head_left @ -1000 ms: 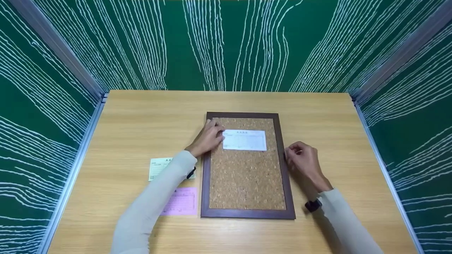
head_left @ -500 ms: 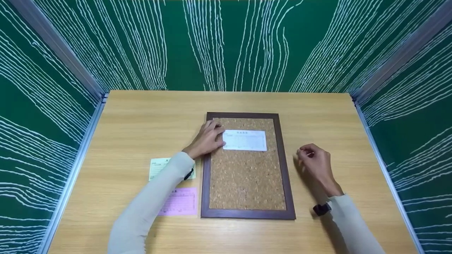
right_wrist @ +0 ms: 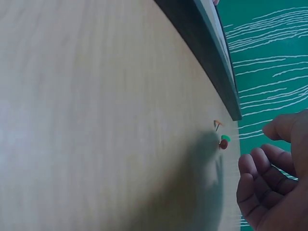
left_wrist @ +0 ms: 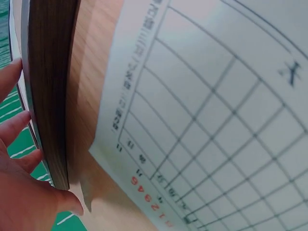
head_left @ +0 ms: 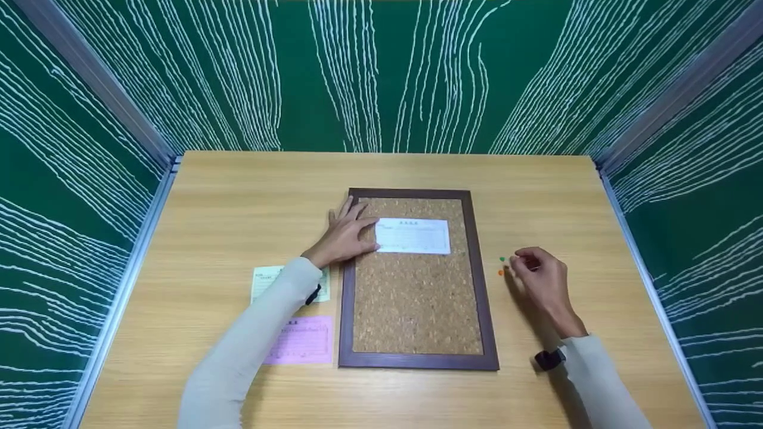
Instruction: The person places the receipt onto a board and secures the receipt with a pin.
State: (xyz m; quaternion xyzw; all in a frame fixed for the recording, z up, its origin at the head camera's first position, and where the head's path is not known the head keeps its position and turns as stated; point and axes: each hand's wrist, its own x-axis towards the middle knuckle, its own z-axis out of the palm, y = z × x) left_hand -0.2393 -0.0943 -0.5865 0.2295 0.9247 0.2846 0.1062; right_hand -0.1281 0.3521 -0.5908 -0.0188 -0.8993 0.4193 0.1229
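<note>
Two small pushpins, one green (head_left: 502, 259) and one orange (head_left: 501, 272), lie on the counter (head_left: 238, 196) just right of the cork board (head_left: 415, 298). The right hand (head_left: 539, 280) hovers immediately right of them, fingers loosely curled, empty. The left hand (head_left: 346, 235) presses flat by the white slip (head_left: 413, 236).

The slip of paper (left_wrist: 216, 110) under the left wrist camera carries a printed grid with small row numbers and red digits along its edge, seemingly "12346". Its other print, and that on the white slip (head_left: 413, 236), is too blurred to read.
</note>
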